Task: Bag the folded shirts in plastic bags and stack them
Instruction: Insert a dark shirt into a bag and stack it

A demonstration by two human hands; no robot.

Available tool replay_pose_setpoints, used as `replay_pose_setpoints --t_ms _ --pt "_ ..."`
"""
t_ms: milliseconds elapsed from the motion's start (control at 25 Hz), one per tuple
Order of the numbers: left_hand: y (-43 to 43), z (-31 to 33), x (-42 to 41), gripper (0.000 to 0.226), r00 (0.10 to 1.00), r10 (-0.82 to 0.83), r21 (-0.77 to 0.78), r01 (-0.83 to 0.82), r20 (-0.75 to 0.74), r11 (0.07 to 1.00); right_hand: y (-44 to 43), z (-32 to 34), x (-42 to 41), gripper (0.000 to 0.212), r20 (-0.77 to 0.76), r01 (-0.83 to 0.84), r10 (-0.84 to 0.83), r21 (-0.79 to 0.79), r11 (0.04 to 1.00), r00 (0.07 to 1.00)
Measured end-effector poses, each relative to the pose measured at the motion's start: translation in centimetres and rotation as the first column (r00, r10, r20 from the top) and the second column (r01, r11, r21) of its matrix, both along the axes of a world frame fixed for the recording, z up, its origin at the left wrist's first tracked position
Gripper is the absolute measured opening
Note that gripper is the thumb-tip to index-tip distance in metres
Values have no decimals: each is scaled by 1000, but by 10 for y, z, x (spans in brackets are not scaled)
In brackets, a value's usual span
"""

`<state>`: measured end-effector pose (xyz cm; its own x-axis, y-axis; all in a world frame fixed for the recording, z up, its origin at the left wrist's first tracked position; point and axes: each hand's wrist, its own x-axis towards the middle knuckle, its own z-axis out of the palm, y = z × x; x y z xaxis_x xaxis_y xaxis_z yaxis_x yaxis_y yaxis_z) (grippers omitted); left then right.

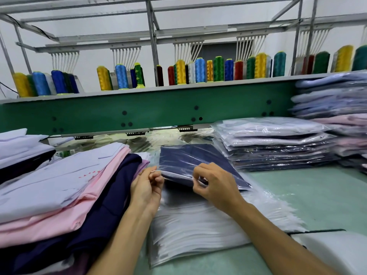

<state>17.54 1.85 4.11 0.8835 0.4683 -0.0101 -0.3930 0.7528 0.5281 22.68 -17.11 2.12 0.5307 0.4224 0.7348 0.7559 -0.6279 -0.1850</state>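
A folded navy shirt (188, 158) lies inside a clear plastic bag (220, 171) on top of a thick pile of empty plastic bags (198, 221). My left hand (146, 187) pinches the near left edge of the bag's mouth. My right hand (213, 184) pinches the same edge a little to the right. To the left lies a heap of unbagged folded shirts (65, 183) in white, pink and navy. A stack of bagged shirts (278, 143) stands at the right.
A taller stack of bagged shirts (337, 108) rises at the far right. The green beam of an embroidery machine (139, 110) crosses the back, with thread cones (198, 70) on its shelf. Pale green tabletop (317, 191) shows at the right. A white object (341, 253) sits bottom right.
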Motion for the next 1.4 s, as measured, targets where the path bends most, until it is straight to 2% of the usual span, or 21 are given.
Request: replay_pose_setpoints --t_ms 120,280,480,600,720,800,960,1080,1240,1400 --pt "3 2 0 29 1000 8 -31 -8 15 1000 -15 2 9 5 1 14 -14 -26 1000 1000" --pt "4 4 -1 18 1000 0 -47 0 17 999 -37 1 21 3 -31 41 -40 30 999 999" --pt "3 1 -2 21 998 -12 50 15 -61 999 -51 -3 33 11 -43 170 -165 153 974 985" --pt "2 1 -2 25 996 -22 85 29 -82 996 -57 -5 39 11 -89 251 -236 243 937 968" --pt "1 1 -4 19 997 -22 110 29 -67 994 -59 -6 41 9 -148 343 -310 341 875 939" --pt "2 0 -4 26 998 -24 89 29 -59 996 -60 -5 42 8 -178 384 -340 401 832 923" --pt "3 0 -2 43 999 -20 52 22 -39 998 -65 -6 46 5 -307 418 -303 445 792 902" --pt "4 -1 0 37 1000 -12 25 13 -29 1000 -67 -6 48 6 -298 365 -232 545 755 926" --pt "4 -2 2 16 1000 10 27 -10 -23 1000 -67 -6 48 11 -286 315 -163 645 696 944" --pt "0 -4 -1 26 999 45 -39 -46 -26 998 -64 -5 46 14 -258 258 -105 677 689 960"
